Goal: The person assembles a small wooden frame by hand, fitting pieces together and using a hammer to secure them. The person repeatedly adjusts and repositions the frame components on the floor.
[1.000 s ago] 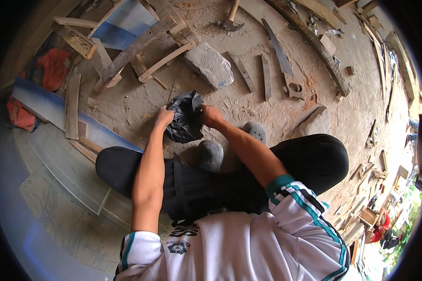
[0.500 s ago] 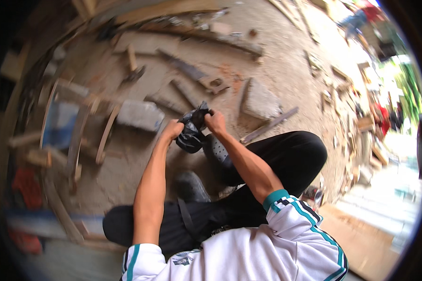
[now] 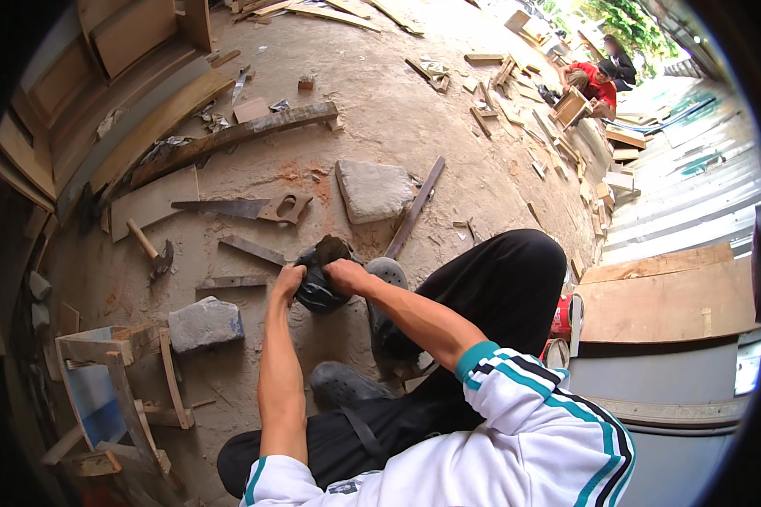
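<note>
A black plastic bag (image 3: 320, 296) hangs between my two hands, above the dirt floor and just in front of my shoes. My left hand (image 3: 287, 284) is closed on its left edge. My right hand (image 3: 345, 276) is closed at the right side of the rim, with its fingers partly hidden. Between and beyond the hands the mouth of the bag gapes, dark brown inside; what it holds I cannot make out. Past the bag lie a handsaw (image 3: 243, 208) with a wooden handle and two narrow strips, one of them a dark strip (image 3: 252, 250).
A hammer (image 3: 153, 253) lies to the left. Rough blocks stand near me, a pale block (image 3: 372, 194) ahead and a grey block (image 3: 205, 324) at left, beside a small wooden frame (image 3: 127, 372). Timber (image 3: 228, 139) crosses the far left. A person in red (image 3: 596, 82) crouches far right among scraps.
My view has swung, so the floor things sit elsewhere in it. My right hand has come down from the bag's top to its near right side, and the mouth shows wider.
</note>
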Demonstrator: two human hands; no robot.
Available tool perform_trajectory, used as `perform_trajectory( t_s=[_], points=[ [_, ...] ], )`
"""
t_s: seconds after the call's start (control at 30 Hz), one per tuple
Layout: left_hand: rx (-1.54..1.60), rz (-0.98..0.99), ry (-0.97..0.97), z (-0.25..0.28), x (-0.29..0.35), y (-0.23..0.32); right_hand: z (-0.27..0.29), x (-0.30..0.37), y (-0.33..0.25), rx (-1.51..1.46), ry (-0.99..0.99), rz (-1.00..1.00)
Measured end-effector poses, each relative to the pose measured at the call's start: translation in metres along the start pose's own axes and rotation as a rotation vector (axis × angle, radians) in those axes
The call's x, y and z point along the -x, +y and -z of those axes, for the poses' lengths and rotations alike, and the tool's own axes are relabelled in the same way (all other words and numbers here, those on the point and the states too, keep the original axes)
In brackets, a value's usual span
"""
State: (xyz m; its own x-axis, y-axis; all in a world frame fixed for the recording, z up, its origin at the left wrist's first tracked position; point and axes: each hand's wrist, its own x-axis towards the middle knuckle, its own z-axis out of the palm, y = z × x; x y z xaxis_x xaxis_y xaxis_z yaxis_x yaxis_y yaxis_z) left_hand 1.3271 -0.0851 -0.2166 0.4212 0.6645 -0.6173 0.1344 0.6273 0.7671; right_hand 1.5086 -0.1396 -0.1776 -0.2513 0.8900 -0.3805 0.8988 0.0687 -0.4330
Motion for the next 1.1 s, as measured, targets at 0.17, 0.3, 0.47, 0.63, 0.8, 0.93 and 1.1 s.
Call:
perform_trajectory(
  t_s=[0.17, 0.3, 0.47, 0.63, 0.8, 0.93, 1.1],
  points=[
    [-0.019, 0.016, 0.045, -0.016, -0.004, 0.013, -0.032, -0.007, 0.017, -0.036, 0.001, -0.161],
    [-0.126, 0.075, -0.021, -0.011, -0.004, 0.021, -0.042, -0.01, 0.013, 0.045, 0.02, -0.177],
    [-0.22, -0.015, 0.097, 0.0, -0.017, 0.006, -0.056, -0.008, 0.023, 0.261, 0.15, 0.1],
    [-0.197, 0.055, 0.221, 0.014, -0.005, -0.006, -0.048, -0.008, 0.0, 0.311, 0.083, 0.163],
    [-0.089, 0.077, 0.261, 0.019, -0.013, -0.024, -0.053, -0.014, 0.003, 0.395, 0.101, 0.224],
    [-0.037, 0.093, 0.237, 0.007, -0.008, -0.021, -0.057, -0.014, 0.022, 0.413, 0.061, 0.226],
    [-0.115, 0.106, 0.266, 0.011, -0.008, -0.011, -0.044, -0.024, 0.017, 0.245, 0.057, 0.171]
  ],
)
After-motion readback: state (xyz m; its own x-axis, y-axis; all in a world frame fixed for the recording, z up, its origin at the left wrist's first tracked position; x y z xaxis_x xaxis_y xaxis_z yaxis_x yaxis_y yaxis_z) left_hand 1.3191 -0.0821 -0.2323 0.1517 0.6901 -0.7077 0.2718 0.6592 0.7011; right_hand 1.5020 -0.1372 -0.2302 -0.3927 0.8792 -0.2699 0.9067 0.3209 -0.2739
